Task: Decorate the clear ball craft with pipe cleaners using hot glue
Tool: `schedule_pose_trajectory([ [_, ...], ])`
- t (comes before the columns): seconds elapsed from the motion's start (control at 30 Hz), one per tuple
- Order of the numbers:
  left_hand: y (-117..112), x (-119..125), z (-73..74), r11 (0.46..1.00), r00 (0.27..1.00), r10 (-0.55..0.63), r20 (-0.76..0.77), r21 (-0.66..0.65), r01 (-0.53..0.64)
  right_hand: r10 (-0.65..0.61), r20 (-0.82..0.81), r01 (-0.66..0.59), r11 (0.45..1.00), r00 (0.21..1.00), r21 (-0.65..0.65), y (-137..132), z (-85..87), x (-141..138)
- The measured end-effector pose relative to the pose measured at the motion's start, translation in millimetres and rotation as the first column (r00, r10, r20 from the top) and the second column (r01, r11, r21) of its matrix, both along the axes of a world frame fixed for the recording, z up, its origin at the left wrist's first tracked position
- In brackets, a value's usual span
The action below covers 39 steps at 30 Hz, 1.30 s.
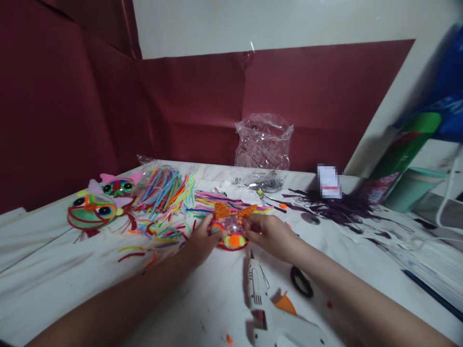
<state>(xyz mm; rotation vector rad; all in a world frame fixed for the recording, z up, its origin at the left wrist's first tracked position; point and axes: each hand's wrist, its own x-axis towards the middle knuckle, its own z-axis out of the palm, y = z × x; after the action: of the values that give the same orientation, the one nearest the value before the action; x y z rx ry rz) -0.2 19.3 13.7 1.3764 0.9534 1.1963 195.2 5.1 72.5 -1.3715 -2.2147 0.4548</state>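
A round craft animal face [233, 225] is in front of me, with two orange fuzzy pipe-cleaner ears, a clear middle, yellow-green cheeks and an orange pompom nose. My left hand [203, 241] grips its left side, thumb at the front. At the right side, my right hand [271, 235] is closed in a pinch against the face, and whatever lies between its fingertips is hidden. A white hot glue gun [257, 289] lies just below, its nozzle pointing toward the craft face.
Two more craft faces [92, 212] lie at left. Colourful pipe cleaners [166, 190] are heaped beside them, with cut pieces scattered nearby. Dark purple strips [336, 209] spread at right. A clear plastic bag [264, 144] stands at the back; a black ring [302, 282] lies right of the glue gun.
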Motion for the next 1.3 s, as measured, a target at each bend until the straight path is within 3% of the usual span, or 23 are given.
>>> schedule_pose_trajectory([
  [0.13,1.7,-3.4,-1.9,0.999,0.999,0.038,-0.033,0.011,-0.038,0.067,-0.016,-0.066,0.998,0.998,0.008,4.4,7.1,10.6],
  [0.3,-3.2,-3.3,6.4,1.0,0.996,0.024,-0.081,-0.008,-0.025,0.089,0.048,-0.09,0.996,0.995,0.024,6.5,8.7,15.2],
  [0.57,-14.0,5.9,20.6,1.0,0.999,-0.022,-0.026,-0.021,0.022,0.035,0.053,-0.039,0.997,0.998,0.064,2.2,6.5,4.7],
  [0.97,-12.7,7.7,18.1,0.999,1.0,-0.018,-0.002,-0.036,0.018,-0.019,0.052,0.018,0.999,0.998,0.028,-2.8,7.0,-2.9],
  [1.17,-12.4,6.5,18.0,0.999,1.0,0.011,-0.012,-0.049,-0.011,0.131,0.052,-0.134,0.989,0.99,0.068,0.0,9.4,3.8],
  [1.3,-12.3,6.2,18.7,0.999,1.0,0.0,0.005,-0.037,0.001,0.262,0.16,-0.293,0.931,0.952,0.218,3.8,3.7,8.2],
])
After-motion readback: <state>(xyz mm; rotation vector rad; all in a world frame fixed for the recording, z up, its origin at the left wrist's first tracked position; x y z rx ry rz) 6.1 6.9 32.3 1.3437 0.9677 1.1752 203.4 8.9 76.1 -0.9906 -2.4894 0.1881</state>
